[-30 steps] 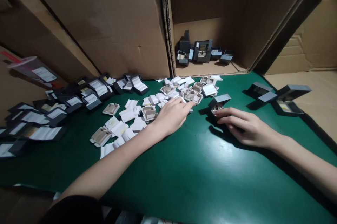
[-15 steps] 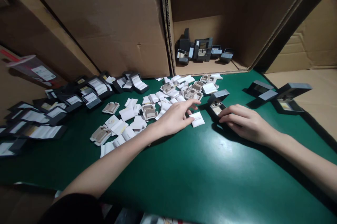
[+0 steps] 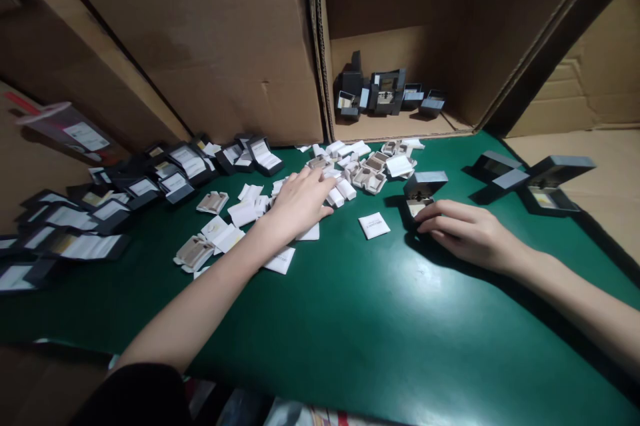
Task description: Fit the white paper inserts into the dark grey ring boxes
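Fingers stretched, my left hand reaches over the pile of white and grey-brown box inserts and covers part of it. Whether it touches a piece is hidden. At the right, my right hand has its fingers closed at the front edge of a small dark jewelry box. This box stands with its lid up and a pale inside showing. Between the hands lies a flat white printed square on the green table.
Open dark boxes with white linings crowd the left side. Two open boxes sit at the right edge. Several more stand inside a cardboard carton at the back. A plastic cup leans at far left.
My left hand has moved left from beside the white square onto the insert pile. The jewelry box at my right hand has turned a little, its lid now further right.
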`<state>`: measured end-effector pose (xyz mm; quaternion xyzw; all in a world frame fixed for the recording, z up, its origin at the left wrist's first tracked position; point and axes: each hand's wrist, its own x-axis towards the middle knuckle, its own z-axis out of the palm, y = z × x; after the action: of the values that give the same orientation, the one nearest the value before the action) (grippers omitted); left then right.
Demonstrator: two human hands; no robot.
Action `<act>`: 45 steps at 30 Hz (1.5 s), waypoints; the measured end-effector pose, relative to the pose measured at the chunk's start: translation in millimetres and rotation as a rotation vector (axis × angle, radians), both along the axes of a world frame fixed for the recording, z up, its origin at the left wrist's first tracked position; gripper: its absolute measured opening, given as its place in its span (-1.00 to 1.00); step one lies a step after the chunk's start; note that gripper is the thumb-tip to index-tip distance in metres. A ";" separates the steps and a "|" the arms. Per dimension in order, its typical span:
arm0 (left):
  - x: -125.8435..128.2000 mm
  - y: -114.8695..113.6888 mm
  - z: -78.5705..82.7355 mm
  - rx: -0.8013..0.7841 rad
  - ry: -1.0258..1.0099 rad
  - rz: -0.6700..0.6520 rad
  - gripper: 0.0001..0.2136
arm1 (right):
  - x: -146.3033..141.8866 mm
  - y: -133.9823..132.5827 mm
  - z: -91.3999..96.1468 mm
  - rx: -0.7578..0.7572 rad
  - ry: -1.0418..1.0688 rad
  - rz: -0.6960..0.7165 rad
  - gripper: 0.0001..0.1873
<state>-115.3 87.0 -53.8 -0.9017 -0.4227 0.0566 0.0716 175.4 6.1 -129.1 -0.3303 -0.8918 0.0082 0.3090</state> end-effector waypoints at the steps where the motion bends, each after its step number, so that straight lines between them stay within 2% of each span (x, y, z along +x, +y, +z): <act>1: -1.8 1.7 -0.7 -0.022 0.009 0.001 -0.62 | 0.2 0.1 -0.1 0.001 -0.003 -0.001 -0.79; 6: -11.3 10.5 0.2 -0.156 -0.026 -0.039 -0.57 | 0.8 0.3 -1.3 -0.019 0.003 -0.003 -0.79; 10: -22.7 17.5 12.2 -0.367 -0.100 -0.082 -0.58 | 0.2 -0.2 -1.0 -0.034 0.010 -0.014 -0.80; 12: -28.7 20.1 19.4 -0.406 -0.145 -0.082 -0.59 | -0.3 -0.5 -0.6 -0.034 0.019 -0.018 -0.80; 15: -34.3 22.6 25.4 -0.373 -0.174 -0.033 -0.61 | -1.1 -0.6 0.1 -0.027 0.024 -0.017 -0.81; 17: -33.8 23.6 23.5 -0.312 -0.167 0.004 -0.65 | -1.5 -0.4 0.5 -0.019 0.021 -0.009 -0.80; 24: -13.4 23.8 -5.5 0.032 -0.128 -0.111 -0.83 | -2.4 0.5 1.1 0.000 0.008 0.005 -0.80; 29: -7.8 22.8 -20.6 0.177 -0.101 -0.121 -0.81 | -2.0 0.5 0.7 -0.010 0.006 -0.001 -0.80; 35: -8.6 24.7 -26.1 0.159 -0.130 -0.134 -0.78 | -2.6 0.2 1.4 -0.017 0.013 -0.011 -0.80; 40: -8.4 26.5 -28.1 0.078 -0.225 -0.166 -0.83 | -3.4 -0.4 1.5 -0.031 0.030 -0.015 -0.81; 45: -5.8 22.2 -24.4 0.074 -0.203 -0.164 -0.91 | -2.8 0.5 1.5 -0.017 0.009 -0.004 -0.79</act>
<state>-121.1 109.2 -78.2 -0.9310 -0.3544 -0.0565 0.0661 172.5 6.6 -127.6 -0.3344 -0.8897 0.0167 0.3104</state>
